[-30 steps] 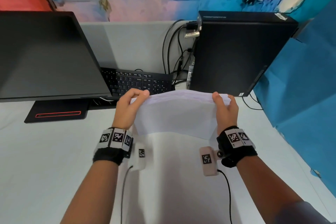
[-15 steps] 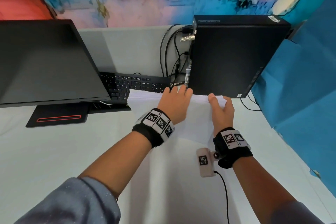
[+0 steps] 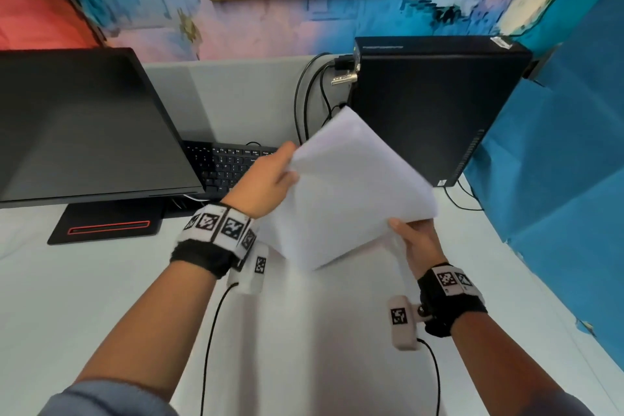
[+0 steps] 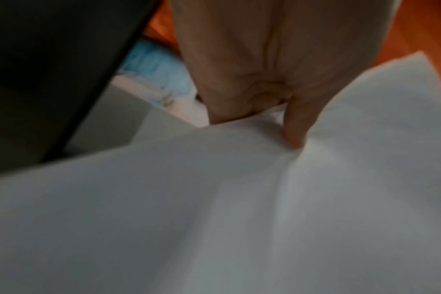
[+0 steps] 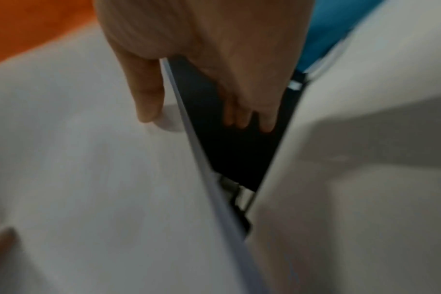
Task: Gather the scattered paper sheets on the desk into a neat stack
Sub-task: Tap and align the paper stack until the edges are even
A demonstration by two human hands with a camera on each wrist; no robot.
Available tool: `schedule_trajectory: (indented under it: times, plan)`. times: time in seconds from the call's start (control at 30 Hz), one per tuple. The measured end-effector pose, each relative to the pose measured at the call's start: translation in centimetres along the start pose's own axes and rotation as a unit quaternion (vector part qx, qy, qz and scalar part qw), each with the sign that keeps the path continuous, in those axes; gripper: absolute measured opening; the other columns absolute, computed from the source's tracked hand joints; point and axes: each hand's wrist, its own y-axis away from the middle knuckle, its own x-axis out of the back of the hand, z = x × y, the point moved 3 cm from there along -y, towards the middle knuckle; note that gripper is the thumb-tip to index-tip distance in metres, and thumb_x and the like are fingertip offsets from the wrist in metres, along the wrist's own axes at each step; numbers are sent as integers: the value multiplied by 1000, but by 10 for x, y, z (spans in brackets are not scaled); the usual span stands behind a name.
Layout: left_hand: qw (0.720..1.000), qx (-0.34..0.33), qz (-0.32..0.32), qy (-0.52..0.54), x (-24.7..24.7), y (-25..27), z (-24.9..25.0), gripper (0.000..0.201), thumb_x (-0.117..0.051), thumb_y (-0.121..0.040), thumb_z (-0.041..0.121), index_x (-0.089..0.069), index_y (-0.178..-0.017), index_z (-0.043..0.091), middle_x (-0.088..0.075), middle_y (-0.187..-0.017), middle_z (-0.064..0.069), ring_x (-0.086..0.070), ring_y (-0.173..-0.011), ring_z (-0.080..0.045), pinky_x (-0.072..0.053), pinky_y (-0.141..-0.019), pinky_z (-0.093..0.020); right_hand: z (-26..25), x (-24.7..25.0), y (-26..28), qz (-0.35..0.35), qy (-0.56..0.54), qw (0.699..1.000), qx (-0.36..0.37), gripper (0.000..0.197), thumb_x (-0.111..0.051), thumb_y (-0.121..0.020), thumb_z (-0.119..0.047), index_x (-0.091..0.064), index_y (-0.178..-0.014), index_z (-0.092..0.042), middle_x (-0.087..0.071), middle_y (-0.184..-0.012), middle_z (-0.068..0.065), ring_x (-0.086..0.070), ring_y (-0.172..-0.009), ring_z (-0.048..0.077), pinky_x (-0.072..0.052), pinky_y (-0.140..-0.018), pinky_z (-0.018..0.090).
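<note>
A stack of white paper sheets (image 3: 351, 192) is lifted off the desk and turned on a diagonal, one corner pointing up toward the computer tower. My left hand (image 3: 270, 179) grips its upper left edge, thumb on the near face. My right hand (image 3: 415, 240) holds its lower right edge. In the left wrist view the thumb (image 4: 297, 129) presses into the paper sheets (image 4: 214, 208). The right wrist view shows the thumb (image 5: 146, 95) on one face of the paper sheets (image 5: 88, 179) and the other fingers (image 5: 252, 113) behind them.
A black monitor (image 3: 84, 125) stands at the left, its base (image 3: 108, 226) on the white desk (image 3: 84, 297). A black keyboard (image 3: 226, 165) lies behind the hands. A black computer tower (image 3: 435, 105) with cables stands at the back right. Blue sheeting (image 3: 553, 172) hangs on the right.
The stack lay flat under both hands half a second ago. Now it is raised and rotated to a diagonal, the left hand gripping its upper left edge, the right hand holding its lower right edge.
</note>
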Motion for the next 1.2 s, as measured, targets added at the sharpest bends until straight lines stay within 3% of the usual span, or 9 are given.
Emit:
schedule_trajectory:
  times: [0.13,0.2,0.3,0.47,0.67,0.8,0.9,1.03,1.2]
  plan:
    - [946,59,100,302,-24,31,-35,42,-53,-87,10,-49,-122,33,-58,-126,0,-55,-120,-17,-44,-102,-36,-33,-32,5,-46,12,997,65,13,-60,-85,0,-58,-95,-9,-73,-80,-7,-69,-76,4,-49,-75,25]
    - [915,104,156,358,-42,46,-41,46,-52,-90,4,-45,-130,26,-55,-131,-4,-52,-124,-19,-41,-106,-37,-43,-45,8,-43,49,992,111,24,-51,-91,6,-57,-105,-12,-71,-87,-9,-68,-78,1,-52,-72,20]
    - [905,177,212,323,-60,64,-49,42,-47,-95,-2,-34,-135,-7,-49,-126,-29,-49,-117,-35,-38,-101,-40,-30,-50,11,-44,99,986,125,37,-47,-93,5,-49,-128,-9,-65,-106,-5,-66,-87,-4,-54,-77,15]
    - [889,182,184,377,-74,75,-53,52,-65,-85,12,-39,-125,33,-57,-122,17,-56,-112,3,-43,-105,-35,-10,-51,19,-69,102,989,80,41,-49,-94,0,-40,-130,-19,-59,-116,0,-64,-84,-12,-51,-68,8]
    - [815,145,299,474,-32,53,-18,53,-75,-74,33,-52,-120,19,-66,-110,5,-65,-97,-7,-54,-81,-22,-54,-73,34,-15,-3,992,122,25,-59,-91,-25,-50,-114,-28,-65,-103,-8,-68,-87,8,-53,-63,18]
    - [790,220,343,458,-17,34,-6,33,-70,-79,42,-61,-100,19,-65,-92,6,-61,-80,-8,-46,-70,-24,-78,-86,25,73,29,989,127,30,-63,-83,-45,-55,-94,-19,-58,-89,-3,-57,-78,13,-48,-68,27]
    - [788,229,331,465,-15,32,-8,23,-65,-85,36,-57,-70,21,-60,-70,7,-56,-65,-10,-43,-65,-25,-78,-88,18,109,42,987,111,27,-65,-81,-43,-56,-80,-17,-58,-83,1,-56,-76,16,-48,-69,30]
    - [806,209,309,460,-14,34,-10,32,-60,-89,31,-45,-63,19,-51,-63,5,-49,-58,-9,-39,-61,-25,-76,-87,17,126,55,984,112,25,-63,-82,-38,-52,-69,-20,-56,-76,1,-55,-73,17,-48,-69,32]
    - [820,132,303,468,-11,40,-12,31,-57,-81,48,-56,-88,18,-58,-85,9,-56,-75,-3,-44,-73,-21,-74,-87,24,82,47,988,122,24,-57,-89,-37,-50,-107,-23,-57,-102,1,-60,-92,19,-54,-74,30]
